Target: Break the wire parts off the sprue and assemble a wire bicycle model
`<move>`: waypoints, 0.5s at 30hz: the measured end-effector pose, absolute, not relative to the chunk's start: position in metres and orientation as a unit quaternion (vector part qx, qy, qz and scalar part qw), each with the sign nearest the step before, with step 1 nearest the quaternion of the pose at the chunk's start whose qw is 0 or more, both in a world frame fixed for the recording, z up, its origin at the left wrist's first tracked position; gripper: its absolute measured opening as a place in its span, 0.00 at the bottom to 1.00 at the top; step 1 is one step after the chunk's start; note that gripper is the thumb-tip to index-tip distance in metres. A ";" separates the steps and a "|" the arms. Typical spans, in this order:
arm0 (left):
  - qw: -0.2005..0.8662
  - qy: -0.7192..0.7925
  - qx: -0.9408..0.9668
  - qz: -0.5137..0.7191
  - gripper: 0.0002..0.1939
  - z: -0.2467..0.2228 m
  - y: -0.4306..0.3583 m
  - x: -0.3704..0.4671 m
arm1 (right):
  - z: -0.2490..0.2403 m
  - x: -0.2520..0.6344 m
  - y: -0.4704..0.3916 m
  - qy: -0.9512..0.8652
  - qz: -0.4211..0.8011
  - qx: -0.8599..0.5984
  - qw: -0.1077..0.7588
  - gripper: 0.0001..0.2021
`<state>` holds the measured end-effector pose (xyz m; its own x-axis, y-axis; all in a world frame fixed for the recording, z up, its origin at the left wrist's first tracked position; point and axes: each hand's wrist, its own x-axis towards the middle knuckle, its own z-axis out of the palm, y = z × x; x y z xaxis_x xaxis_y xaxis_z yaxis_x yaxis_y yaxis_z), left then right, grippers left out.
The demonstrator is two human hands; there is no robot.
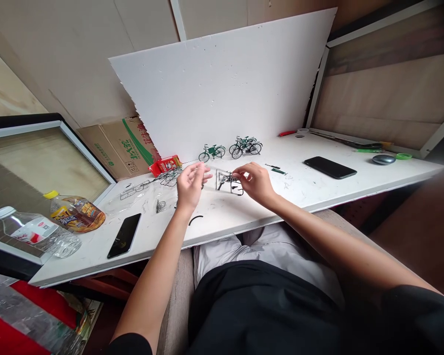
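Observation:
My right hand [256, 183] pinches a dark plastic parts frame [231, 183] at its upper right corner. Thin bars and small black pieces show within that frame, just above the white table. Left of it is my left hand [190, 186], its fingers bent and somewhat apart, pointing toward the frame. I make out nothing held in them, though a small dark bit shows beneath the fingertips. A curved black strip [196, 220] lies in front of my left hand. Small green model bicycles [212, 152] stand behind my hands, with more model bicycles [246, 146] to their right.
Left are loose parts frames [135, 189], a red packet [166, 165], a phone [124, 235], a clear bottle [40, 231] and a yellow-capped bottle [76, 212]. Right lie green pieces [278, 171], another phone [330, 167] and a mouse [384, 159]. A white board [222, 93] stands behind.

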<state>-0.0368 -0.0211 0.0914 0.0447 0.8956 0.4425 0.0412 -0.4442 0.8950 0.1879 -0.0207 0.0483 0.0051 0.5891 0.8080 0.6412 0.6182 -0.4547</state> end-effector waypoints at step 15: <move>0.478 0.352 0.615 0.519 0.27 0.048 -0.017 0.004 | 0.044 0.171 -0.026 -0.644 0.224 -0.438 0.586 0.19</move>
